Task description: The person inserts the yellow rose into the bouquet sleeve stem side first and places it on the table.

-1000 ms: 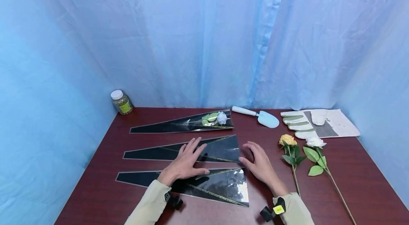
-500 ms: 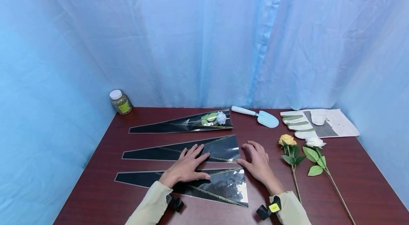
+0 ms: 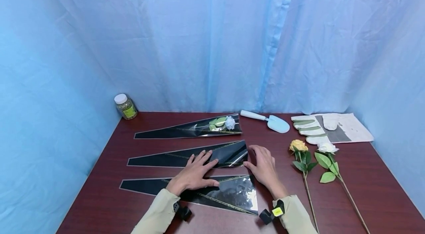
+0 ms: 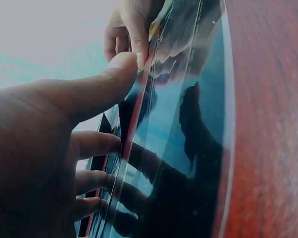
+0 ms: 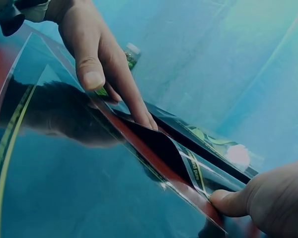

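Three black, clear-fronted flower sleeves lie one behind another. On the middle sleeve [image 3: 229, 152] my left hand [image 3: 194, 176] rests with fingers spread, its thumb over the near sleeve [image 3: 235, 191]. My right hand [image 3: 263, 167] holds the middle sleeve's wide end between thumb and fingers, and the film there bows up. In the right wrist view the right thumb [image 5: 228, 202] presses the sleeve's lifted edge; the other fingers are out of sight. The far sleeve [image 3: 172, 132] contains a pale blue rose [image 3: 230, 122] with green leaves.
Right of the hands lie a yellow rose [image 3: 299, 145] and a white rose [image 3: 327, 148], stems toward me. A small trowel [image 3: 278, 124] and a garden glove [image 3: 345, 130] are at the back. A lidded jar [image 3: 126, 107] stands at the back left corner, before blue curtains.
My right hand has moved left onto the middle sleeve's wide end, which has buckled upward from flat. My left hand has lowered slightly onto the sleeve and stayed there.
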The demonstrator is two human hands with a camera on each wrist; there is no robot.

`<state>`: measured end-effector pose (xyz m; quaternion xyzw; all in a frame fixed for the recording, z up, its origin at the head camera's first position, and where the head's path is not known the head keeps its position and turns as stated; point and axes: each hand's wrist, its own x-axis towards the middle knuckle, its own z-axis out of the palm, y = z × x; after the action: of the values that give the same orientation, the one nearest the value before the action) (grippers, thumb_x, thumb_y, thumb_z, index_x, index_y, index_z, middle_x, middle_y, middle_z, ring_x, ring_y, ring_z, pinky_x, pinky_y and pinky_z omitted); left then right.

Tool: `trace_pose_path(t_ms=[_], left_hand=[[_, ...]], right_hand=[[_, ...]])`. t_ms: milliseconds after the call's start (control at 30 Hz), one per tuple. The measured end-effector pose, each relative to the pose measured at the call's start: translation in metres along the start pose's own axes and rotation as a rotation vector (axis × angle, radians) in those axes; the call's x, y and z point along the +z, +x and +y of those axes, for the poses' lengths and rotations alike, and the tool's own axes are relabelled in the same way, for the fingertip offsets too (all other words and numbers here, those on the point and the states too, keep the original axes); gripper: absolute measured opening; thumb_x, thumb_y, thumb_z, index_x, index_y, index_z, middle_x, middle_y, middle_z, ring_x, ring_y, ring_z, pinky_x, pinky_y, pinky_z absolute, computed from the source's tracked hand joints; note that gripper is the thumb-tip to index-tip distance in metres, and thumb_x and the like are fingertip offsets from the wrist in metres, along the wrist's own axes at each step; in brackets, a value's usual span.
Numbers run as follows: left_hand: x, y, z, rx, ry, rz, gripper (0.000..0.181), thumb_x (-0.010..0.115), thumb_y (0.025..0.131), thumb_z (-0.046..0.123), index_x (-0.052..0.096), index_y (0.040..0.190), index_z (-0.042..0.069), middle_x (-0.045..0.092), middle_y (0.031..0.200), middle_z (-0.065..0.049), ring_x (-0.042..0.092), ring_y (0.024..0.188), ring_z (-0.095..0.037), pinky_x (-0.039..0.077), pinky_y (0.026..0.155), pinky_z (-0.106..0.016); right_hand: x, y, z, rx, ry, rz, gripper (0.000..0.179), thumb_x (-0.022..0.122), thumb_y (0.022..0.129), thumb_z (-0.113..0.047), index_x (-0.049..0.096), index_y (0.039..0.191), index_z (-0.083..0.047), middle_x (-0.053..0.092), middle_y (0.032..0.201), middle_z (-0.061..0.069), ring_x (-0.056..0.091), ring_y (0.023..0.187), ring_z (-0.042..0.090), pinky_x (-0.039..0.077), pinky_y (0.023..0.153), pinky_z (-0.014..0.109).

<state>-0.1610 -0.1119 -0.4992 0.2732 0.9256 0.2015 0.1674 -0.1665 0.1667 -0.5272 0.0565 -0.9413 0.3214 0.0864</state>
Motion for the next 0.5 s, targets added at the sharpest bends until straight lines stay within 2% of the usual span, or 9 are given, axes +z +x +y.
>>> trace_pose_path(t_ms=[100, 267, 367, 500], left_hand=[[0.0, 0.0, 0.0, -0.003, 0.005, 0.002, 0.08, 0.061, 0.09, 0.062, 0.037, 0.156, 0.024, 0.018, 0.17, -0.007, 0.012, 0.158, -0.034, 0.013, 0.123, -0.066], [0.001, 0.0, 0.0, -0.01, 0.012, 0.003, 0.079, 0.061, 0.09, 0.062, 0.038, 0.156, 0.024, 0.019, 0.17, -0.007, 0.013, 0.158, -0.034, 0.014, 0.123, -0.066], [0.001, 0.0, 0.0, -0.014, 0.013, 0.004, 0.078, 0.06, 0.09, 0.062, 0.039, 0.155, 0.024, 0.019, 0.169, -0.006, 0.013, 0.158, -0.033, 0.014, 0.123, -0.066], [0.0, 0.001, 0.0, -0.017, 0.022, 0.003, 0.078, 0.06, 0.091, 0.063, 0.038, 0.155, 0.025, 0.019, 0.17, -0.006, 0.013, 0.158, -0.033, 0.014, 0.123, -0.065]], right_hand=[[0.003, 0.003, -0.003, 0.012, 0.02, -0.007, 0.058, 0.08, 0.084, -0.02, 0.056, 0.136, -0.008, 0.06, 0.14, 0.017, 0.043, 0.136, 0.04, 0.037, 0.1, 0.064], [0.005, 0.007, -0.007, 0.021, 0.131, -0.049, 0.061, 0.077, 0.086, -0.015, 0.051, 0.141, -0.006, 0.058, 0.141, 0.02, 0.045, 0.136, 0.042, 0.036, 0.104, 0.064], [0.003, 0.01, -0.008, 0.045, 0.25, -0.096, 0.061, 0.073, 0.09, -0.015, 0.047, 0.145, -0.005, 0.055, 0.144, 0.023, 0.047, 0.137, 0.042, 0.038, 0.109, 0.062], [-0.002, 0.015, -0.011, 0.127, 0.494, -0.16, 0.062, 0.066, 0.096, -0.019, 0.039, 0.15, -0.003, 0.047, 0.152, 0.024, 0.044, 0.142, 0.04, 0.039, 0.114, 0.056]])
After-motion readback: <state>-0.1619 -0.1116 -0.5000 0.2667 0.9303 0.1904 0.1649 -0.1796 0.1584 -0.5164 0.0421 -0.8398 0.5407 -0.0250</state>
